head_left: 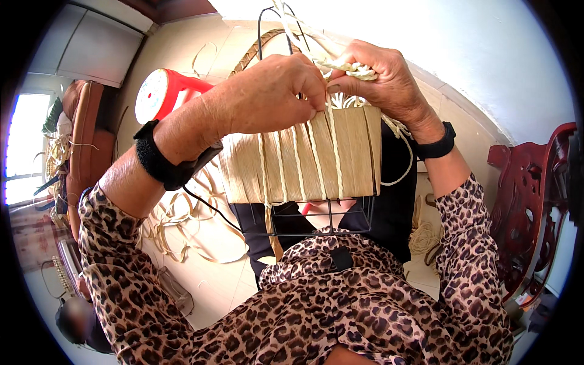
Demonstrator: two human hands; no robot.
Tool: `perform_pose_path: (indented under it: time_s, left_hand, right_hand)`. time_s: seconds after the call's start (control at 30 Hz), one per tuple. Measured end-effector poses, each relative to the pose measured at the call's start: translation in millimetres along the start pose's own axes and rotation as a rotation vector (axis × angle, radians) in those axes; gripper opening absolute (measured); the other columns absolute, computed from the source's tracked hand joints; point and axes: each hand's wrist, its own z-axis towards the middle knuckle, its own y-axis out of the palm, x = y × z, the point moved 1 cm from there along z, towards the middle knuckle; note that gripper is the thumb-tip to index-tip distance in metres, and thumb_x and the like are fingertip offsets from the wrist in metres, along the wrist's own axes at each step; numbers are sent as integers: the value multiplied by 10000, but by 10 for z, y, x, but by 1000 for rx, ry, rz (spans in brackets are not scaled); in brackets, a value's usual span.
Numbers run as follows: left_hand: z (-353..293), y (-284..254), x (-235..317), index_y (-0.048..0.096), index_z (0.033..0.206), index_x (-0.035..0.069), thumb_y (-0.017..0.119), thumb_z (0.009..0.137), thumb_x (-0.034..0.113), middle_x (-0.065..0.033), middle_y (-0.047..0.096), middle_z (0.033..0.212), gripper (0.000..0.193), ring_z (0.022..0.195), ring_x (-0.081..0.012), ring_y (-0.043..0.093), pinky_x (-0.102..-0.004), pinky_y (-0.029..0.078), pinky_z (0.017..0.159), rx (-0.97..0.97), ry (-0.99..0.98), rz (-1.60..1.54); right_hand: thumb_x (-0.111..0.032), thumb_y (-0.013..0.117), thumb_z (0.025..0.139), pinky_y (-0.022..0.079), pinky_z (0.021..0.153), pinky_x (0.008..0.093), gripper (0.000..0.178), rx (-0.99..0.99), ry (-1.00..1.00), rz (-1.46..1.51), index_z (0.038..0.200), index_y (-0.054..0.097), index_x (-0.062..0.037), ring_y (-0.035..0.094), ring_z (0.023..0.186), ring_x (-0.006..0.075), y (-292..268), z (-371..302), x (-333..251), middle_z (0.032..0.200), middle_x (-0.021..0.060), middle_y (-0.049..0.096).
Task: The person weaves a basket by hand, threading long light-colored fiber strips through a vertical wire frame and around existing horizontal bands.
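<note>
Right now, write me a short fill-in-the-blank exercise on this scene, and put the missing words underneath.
1. The thick pale braid is held in the person's ____ hand.
2. The wire frame showing at the lower edge of the tan panel is coloured ____.
3. The sleeves carry a ____ print.
4. To the left of the left hand, the stool is white and ____.

Missing words: right; black; leopard; red.

Leopard-print top (274, 322) with black wrist straps (443, 145)
Past the top's tan-and-brown sleeves (115, 280), a dark box (199, 162) and thin black cable (212, 210) adjoin the left strap; beyond the top's hem, black trousers (398, 201).
</note>
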Motion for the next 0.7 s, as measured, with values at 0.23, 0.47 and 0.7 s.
perform_pose_path:
  time_s: [0.23,0.47,0.7]
  left_hand:
    - [202,268,100,612,783,-18,594,689,28,-81,601,840,107,803,-186,578,-299,446,760,-120,-52,-79]
    - [275,333,280,626,783,4,600,693,43,-77,582,814,102,770,-185,568,-293,439,719,-113,-286,-110]
    - [223,349,202,630,778,14,598,712,49,-89,582,842,81,827,-196,564,-298,439,758,-75,-282,-147]
  right_hand:
    - [-242,698,737,408,570,208,228,30,5,73,798,615,-38,513,645,67,-42,-354,132,702,10,539]
    - [-229,702,729,429,556,205,211,106,22,35,787,614,-47,537,623,61,-84,-433,122,691,-2,581]
    - [-257,701,732,430,559,190,231,124,84,89,791,615,-51,543,630,44,-28,-422,129,697,-5,591]
